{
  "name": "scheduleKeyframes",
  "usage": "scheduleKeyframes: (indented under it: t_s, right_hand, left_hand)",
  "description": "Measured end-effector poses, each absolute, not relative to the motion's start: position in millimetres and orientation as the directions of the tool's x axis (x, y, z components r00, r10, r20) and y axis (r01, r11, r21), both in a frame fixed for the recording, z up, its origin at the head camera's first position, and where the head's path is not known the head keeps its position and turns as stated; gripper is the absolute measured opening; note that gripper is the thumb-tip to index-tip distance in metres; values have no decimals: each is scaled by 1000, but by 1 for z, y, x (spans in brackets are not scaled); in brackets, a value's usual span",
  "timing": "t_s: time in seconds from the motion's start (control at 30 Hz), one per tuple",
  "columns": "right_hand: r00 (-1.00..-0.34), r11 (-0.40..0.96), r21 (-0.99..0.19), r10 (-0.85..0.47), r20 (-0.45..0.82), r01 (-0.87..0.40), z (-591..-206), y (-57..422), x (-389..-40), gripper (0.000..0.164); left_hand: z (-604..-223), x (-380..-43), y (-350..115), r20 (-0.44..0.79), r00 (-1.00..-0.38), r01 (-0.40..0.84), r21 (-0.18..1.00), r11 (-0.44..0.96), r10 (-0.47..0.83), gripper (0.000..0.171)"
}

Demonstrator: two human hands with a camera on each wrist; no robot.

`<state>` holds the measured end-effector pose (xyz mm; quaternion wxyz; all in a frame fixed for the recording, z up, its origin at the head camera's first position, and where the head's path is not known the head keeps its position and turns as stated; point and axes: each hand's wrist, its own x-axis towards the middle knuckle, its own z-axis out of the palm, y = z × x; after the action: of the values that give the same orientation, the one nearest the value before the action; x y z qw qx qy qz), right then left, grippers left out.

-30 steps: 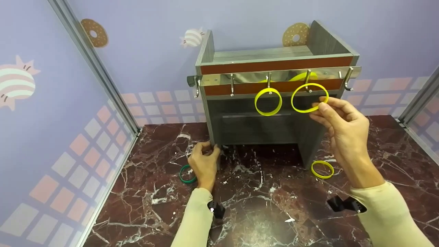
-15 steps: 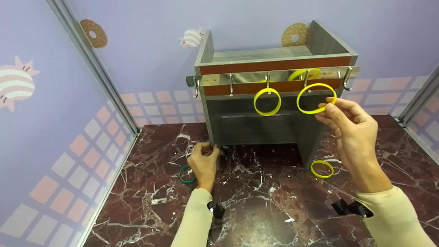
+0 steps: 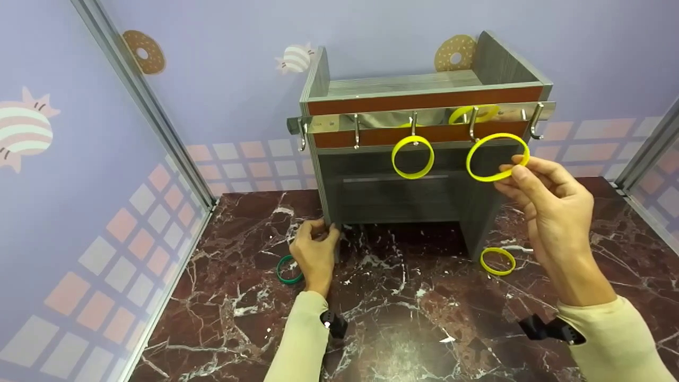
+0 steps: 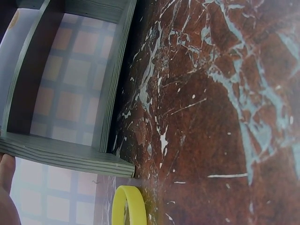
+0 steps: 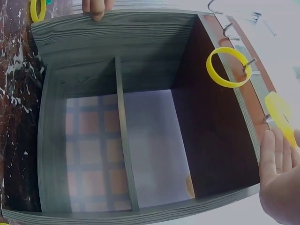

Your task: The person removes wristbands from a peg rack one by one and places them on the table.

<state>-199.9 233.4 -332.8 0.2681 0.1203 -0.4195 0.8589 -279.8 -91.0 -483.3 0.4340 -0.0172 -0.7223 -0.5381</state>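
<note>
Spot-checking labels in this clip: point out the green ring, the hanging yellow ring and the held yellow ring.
green ring [image 3: 289, 281]: head view, near rim
hanging yellow ring [image 3: 413, 175]: head view, bottom of its band
held yellow ring [image 3: 485, 179]: head view, lower edge of its band

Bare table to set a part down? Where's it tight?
Free: tabletop between the two sleeves, up to the rack. Tight: rack's left, by the left hand and green ring; its right front, by the loose yellow ring.

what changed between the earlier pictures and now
In the head view, the right hand and the yellow ring it pinches moved right and slightly down. Nothing was grasped or released. The left hand on the rack, the hung yellow ring on its hook and the green ring stayed put.
</note>
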Motion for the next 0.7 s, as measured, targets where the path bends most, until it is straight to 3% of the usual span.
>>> scheduleKeyframes:
  t_s: [0.7]
  right_hand:
    - [-847, -518, -672, 371, 381, -530, -355, 257, -196, 19]
  left_hand:
    - [-483, -280, -90, 643, -621, 500, 766, 404, -449, 16]
